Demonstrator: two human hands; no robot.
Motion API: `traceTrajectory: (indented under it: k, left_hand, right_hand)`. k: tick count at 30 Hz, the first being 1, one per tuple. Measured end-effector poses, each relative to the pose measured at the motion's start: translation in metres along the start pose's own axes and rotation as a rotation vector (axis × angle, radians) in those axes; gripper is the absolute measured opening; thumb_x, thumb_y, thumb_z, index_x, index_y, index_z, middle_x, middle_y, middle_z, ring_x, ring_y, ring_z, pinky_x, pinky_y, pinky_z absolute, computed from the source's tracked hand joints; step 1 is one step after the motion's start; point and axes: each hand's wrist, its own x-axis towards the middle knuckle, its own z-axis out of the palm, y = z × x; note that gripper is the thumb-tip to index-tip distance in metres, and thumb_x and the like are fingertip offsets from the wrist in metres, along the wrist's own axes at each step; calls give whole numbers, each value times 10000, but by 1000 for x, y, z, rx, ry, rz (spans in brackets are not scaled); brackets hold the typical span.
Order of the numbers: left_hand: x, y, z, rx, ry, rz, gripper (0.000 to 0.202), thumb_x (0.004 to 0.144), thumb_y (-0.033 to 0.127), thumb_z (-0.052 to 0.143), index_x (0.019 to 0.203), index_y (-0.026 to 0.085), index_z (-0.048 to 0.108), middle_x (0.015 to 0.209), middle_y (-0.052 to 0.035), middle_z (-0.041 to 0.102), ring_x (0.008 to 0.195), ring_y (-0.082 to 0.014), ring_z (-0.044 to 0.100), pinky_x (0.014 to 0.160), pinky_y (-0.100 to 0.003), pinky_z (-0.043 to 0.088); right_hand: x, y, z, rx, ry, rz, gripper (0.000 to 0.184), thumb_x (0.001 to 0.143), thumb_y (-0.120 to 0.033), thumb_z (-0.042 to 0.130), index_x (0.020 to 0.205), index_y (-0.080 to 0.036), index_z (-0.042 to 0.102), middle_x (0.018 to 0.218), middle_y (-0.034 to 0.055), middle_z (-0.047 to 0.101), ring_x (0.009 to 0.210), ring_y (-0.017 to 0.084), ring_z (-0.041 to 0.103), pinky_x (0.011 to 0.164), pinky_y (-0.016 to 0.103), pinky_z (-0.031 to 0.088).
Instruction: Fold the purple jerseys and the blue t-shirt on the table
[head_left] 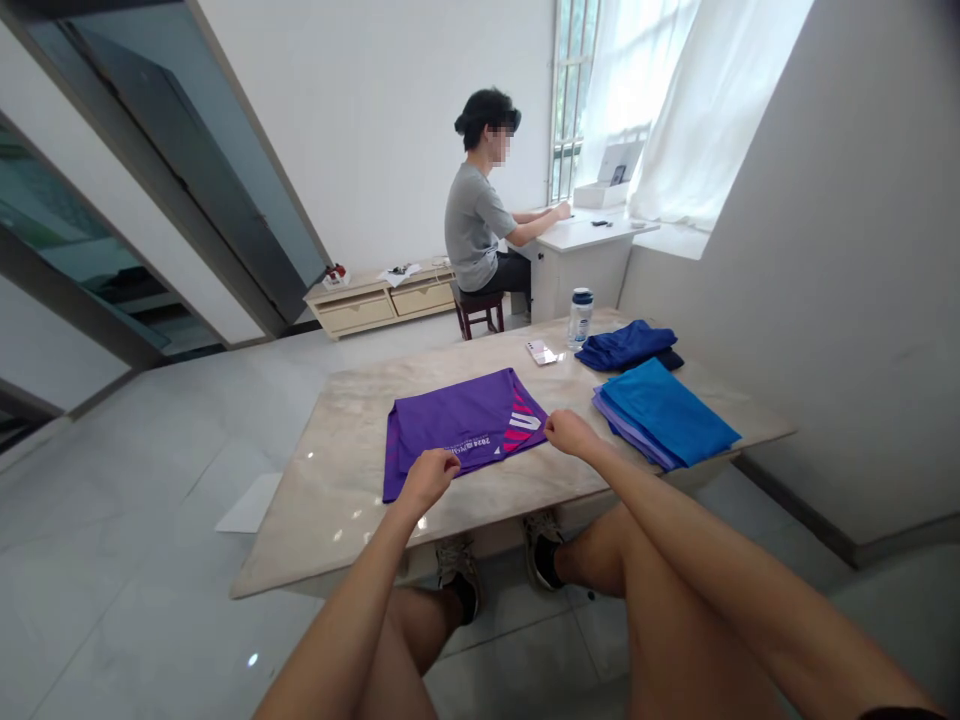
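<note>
A purple shirt (450,415) with white lettering and a pink-and-white pattern at its right corner lies folded on the marble-look table (345,420). My left hand (430,478) is closed at the shirt's near edge, pinching the cloth by the lettering. At the patterned right corner, my right hand (571,432) is closed with its fingertips on the fabric. To the right of that hand sits a stack of folded clothes, a bright blue garment (671,410) on top and a lilac one (626,425) below.
Behind the stack lies a crumpled dark blue garment (626,345). A water bottle (580,318) and a phone (541,352) stand and lie nearby. Farther off, a person in a grey shirt (474,225) sits at a white desk (581,235). A low cabinet (360,312) runs along the wall.
</note>
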Motion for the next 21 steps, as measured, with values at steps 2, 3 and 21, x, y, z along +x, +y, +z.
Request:
traceTrajectory:
  k: [2, 3, 21]
  left_hand:
    - [7, 17, 6, 20, -43, -14, 226, 970, 142, 671, 1027, 212, 878, 1085, -102, 859, 1051, -257, 783, 926, -304, 527]
    - [13, 26, 10, 33, -56, -19, 232, 970, 140, 665, 1031, 211, 878, 1094, -104, 860, 1059, -255, 784, 932, -302, 526]
    - [143, 179, 116, 29, 4, -255, 607, 972, 419, 770, 1433, 44, 649, 1458, -296, 652, 1345, -388, 668, 1102, -401, 525]
  right_hand:
    - [-2, 3, -5, 13, 32, 59, 315, 1029, -214, 572, 1062, -138, 875, 1076, 190, 841, 973, 264, 791, 785, 266, 501]
    - [-2, 6, -8, 21, 52, 83, 345, 1044, -228, 541, 1097, -142, 871, 1106, 194, 838, 1000, 270, 792, 791, 271, 506]
    - [19, 96, 35, 135, 187, 149, 302, 1057, -241, 572, 1056, -152, 861, 1059, 167, 851, 995, 253, 804, 819, 260, 501]
